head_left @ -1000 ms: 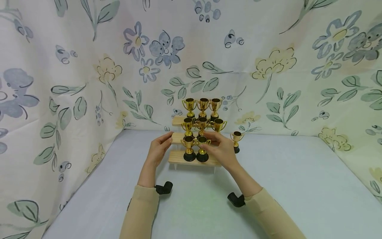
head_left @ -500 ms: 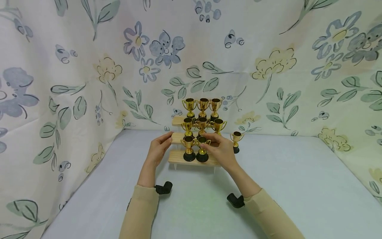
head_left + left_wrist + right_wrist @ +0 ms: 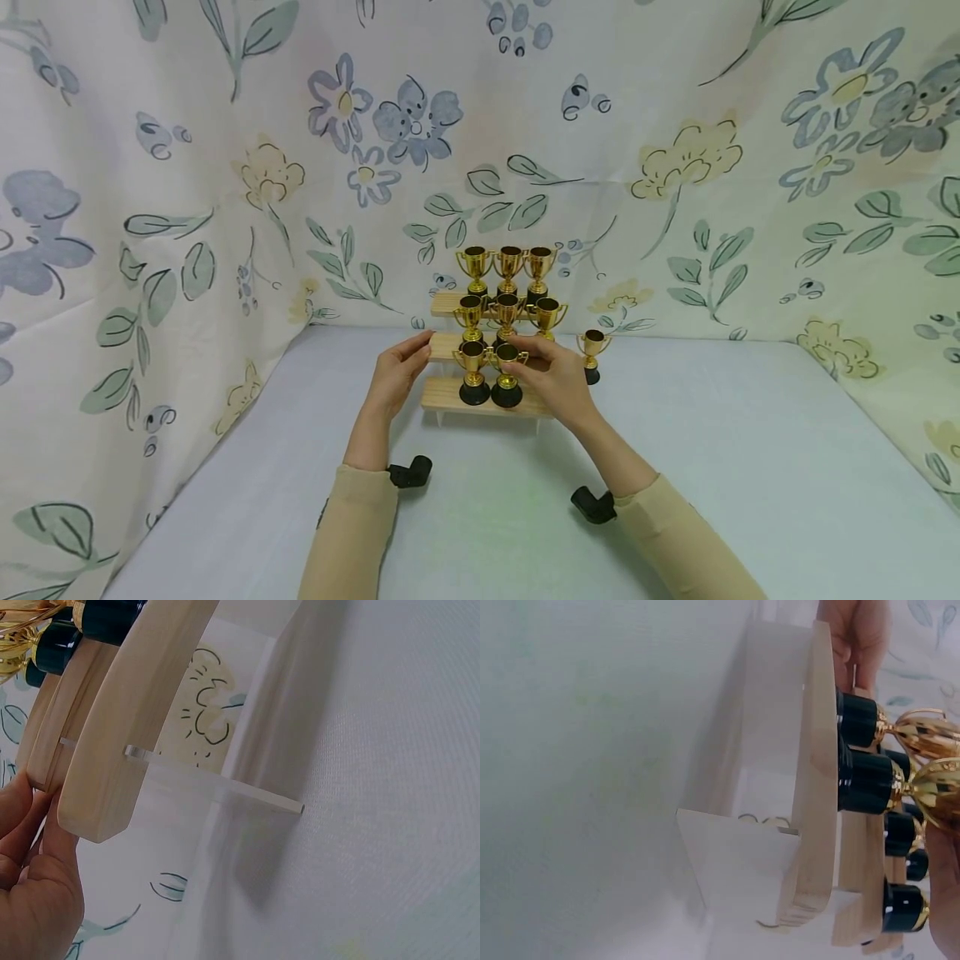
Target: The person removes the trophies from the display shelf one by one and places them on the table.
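A three-tier wooden display stand (image 3: 450, 393) carries small gold trophies on black bases. My left hand (image 3: 392, 379) pinches the left end of its middle board; in the left wrist view, the thumb and fingers (image 3: 54, 844) meet at the board's edge. My right hand (image 3: 558, 382) holds a trophy (image 3: 507, 392) by its cup on the bottom board. That trophy's base (image 3: 866, 782) is at the board's surface in the right wrist view. Close on its left stands another trophy (image 3: 473, 392). The right hand partly covers the right side of the stand.
Three trophies (image 3: 508, 265) line the top board, and three more (image 3: 470, 315) the middle one. A lone trophy (image 3: 592, 358) stands on the white tablecloth (image 3: 712, 433) right of the stand. A floral curtain (image 3: 570, 150) hangs close behind. Clear supports (image 3: 225, 782) hold up the boards.
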Action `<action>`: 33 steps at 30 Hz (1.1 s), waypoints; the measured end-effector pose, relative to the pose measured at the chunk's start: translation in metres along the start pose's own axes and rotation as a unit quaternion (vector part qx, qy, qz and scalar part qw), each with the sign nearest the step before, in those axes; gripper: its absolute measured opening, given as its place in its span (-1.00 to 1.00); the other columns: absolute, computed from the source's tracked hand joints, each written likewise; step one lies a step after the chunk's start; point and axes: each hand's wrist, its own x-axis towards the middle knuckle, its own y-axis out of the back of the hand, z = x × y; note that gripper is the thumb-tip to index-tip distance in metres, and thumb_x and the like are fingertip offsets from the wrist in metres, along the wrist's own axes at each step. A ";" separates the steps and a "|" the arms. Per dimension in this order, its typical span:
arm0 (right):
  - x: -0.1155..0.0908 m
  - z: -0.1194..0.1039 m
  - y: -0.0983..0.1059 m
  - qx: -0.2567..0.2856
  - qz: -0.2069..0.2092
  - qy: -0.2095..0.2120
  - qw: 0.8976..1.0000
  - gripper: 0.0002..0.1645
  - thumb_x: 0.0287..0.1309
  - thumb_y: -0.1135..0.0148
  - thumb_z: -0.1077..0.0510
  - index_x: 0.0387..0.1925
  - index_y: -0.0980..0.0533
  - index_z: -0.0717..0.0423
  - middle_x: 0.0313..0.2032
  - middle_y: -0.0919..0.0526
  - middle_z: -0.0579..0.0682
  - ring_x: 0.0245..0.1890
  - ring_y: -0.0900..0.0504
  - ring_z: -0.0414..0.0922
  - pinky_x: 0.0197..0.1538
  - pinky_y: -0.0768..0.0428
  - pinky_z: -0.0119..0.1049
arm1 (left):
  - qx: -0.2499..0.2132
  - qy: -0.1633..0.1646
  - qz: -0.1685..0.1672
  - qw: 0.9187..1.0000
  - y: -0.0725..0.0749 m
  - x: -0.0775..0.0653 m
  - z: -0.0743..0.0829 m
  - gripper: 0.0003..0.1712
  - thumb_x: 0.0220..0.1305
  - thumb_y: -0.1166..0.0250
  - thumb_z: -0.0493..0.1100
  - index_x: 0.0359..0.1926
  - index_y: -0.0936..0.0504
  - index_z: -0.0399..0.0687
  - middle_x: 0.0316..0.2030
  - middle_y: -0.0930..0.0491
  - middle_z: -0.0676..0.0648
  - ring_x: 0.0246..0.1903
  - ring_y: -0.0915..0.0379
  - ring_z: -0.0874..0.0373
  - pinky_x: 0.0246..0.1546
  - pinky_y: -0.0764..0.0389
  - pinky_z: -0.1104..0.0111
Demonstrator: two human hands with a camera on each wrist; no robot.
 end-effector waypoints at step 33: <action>-0.017 0.010 0.060 -0.007 -0.005 0.018 1.000 -0.55 0.16 -0.38 0.19 0.11 -0.60 0.14 0.10 -0.67 0.18 -0.19 -0.67 -0.54 -0.12 -0.71 -0.58 | -0.003 0.002 0.007 1.000 0.000 0.002 -0.002 -0.48 0.48 -0.08 -0.30 0.41 -0.34 -0.21 0.42 -0.33 -0.18 0.27 -0.42 0.20 0.32 -0.46 0.53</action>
